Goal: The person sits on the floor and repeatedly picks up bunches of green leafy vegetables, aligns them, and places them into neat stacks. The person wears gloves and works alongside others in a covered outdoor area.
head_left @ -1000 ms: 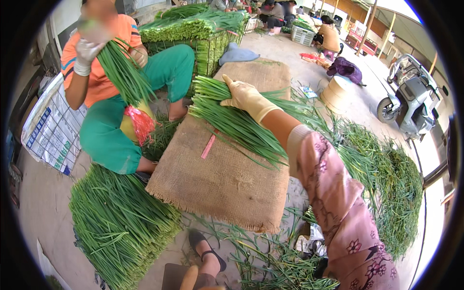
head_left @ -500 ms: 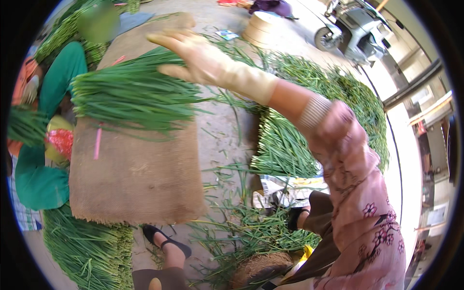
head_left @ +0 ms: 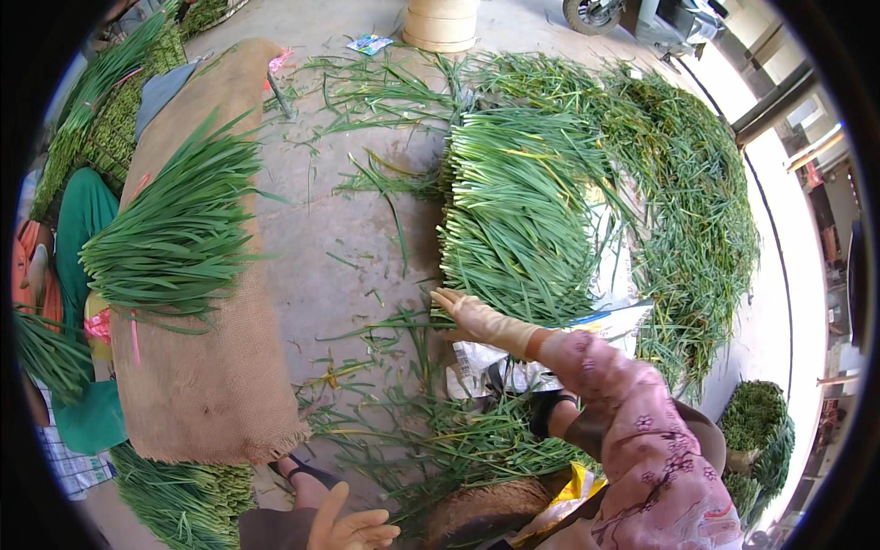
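Note:
My right hand (head_left: 483, 323), in a pale rubber glove, reaches to the near left corner of a stack of garlic chives (head_left: 522, 215). Its fingers are stretched out at the cut white ends, and nothing shows in its grasp. My left hand (head_left: 353, 524), gloved the same way, is low in the picture by my knee, fingers spread and holding nothing. A loose bunch of garlic chives (head_left: 179, 234) lies across a burlap-covered surface (head_left: 206, 394) on the left. Beneath this bunch a pink tie (head_left: 135, 339) sticks out.
A white sack (head_left: 619, 321) lies under the stack. Scattered leaves (head_left: 458, 431) litter the floor, with a big heap (head_left: 687, 211) on the right. A person in green trousers (head_left: 87, 220) sits at the left. A round tub (head_left: 440, 26) and a scooter (head_left: 665, 32) stand at the back.
My right hand has swung from above the bunch on the burlap back to the stack on the right. My left hand has come into view at the bottom. The view has shifted rightward.

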`<state>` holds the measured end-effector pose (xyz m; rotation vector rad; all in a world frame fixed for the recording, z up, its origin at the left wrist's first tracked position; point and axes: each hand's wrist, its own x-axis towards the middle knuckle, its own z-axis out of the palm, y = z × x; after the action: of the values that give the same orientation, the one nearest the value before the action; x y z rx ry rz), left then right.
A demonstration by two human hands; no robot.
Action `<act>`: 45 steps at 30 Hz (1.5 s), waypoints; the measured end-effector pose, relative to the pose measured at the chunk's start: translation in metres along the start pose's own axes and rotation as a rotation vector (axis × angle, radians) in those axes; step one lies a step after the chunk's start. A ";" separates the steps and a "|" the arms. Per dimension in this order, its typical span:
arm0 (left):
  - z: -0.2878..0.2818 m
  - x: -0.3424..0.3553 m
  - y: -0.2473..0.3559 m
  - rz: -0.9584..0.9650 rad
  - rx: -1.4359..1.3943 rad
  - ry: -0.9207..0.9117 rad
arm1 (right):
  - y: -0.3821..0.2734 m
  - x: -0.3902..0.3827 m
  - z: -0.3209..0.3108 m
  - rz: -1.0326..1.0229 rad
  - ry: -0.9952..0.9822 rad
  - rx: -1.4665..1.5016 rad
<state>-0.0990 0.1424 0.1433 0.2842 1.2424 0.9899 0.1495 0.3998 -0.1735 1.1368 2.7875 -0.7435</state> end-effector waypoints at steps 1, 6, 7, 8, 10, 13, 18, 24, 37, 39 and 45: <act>0.005 0.004 0.001 -0.003 0.000 0.000 | 0.002 0.012 0.009 0.028 0.046 -0.039; 0.017 0.017 0.005 -0.017 0.090 0.001 | 0.013 0.031 0.042 0.075 0.137 -0.239; 0.019 0.018 0.005 -0.021 0.134 -0.006 | 0.013 0.024 0.046 0.057 0.119 -0.297; 0.020 0.020 0.006 -0.024 0.180 -0.012 | 0.016 0.016 0.063 0.067 0.147 -0.291; 0.018 0.021 0.005 -0.029 0.092 -0.018 | 0.012 -0.004 0.080 0.075 0.086 -0.249; 0.018 0.019 0.005 0.006 0.052 -0.054 | 0.015 -0.017 0.081 0.057 0.105 -0.144; 0.016 0.017 0.003 -0.009 0.068 -0.059 | 0.016 -0.009 0.048 0.056 0.208 -0.210; 0.021 0.017 0.006 -0.031 0.063 -0.053 | 0.014 0.010 0.047 0.289 -0.093 -0.219; 0.023 0.011 0.010 0.028 0.103 -0.080 | 0.033 -0.009 0.014 0.234 -0.372 0.021; 0.015 0.009 0.005 0.025 0.102 -0.084 | 0.038 -0.016 0.006 0.206 -0.334 0.047; 0.015 -0.006 0.003 0.104 0.081 -0.108 | 0.034 -0.059 -0.073 0.119 -0.193 0.288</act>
<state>-0.0873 0.1440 0.1543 0.4637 1.1799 1.0012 0.2257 0.4153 -0.1106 1.1861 2.4877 -1.1994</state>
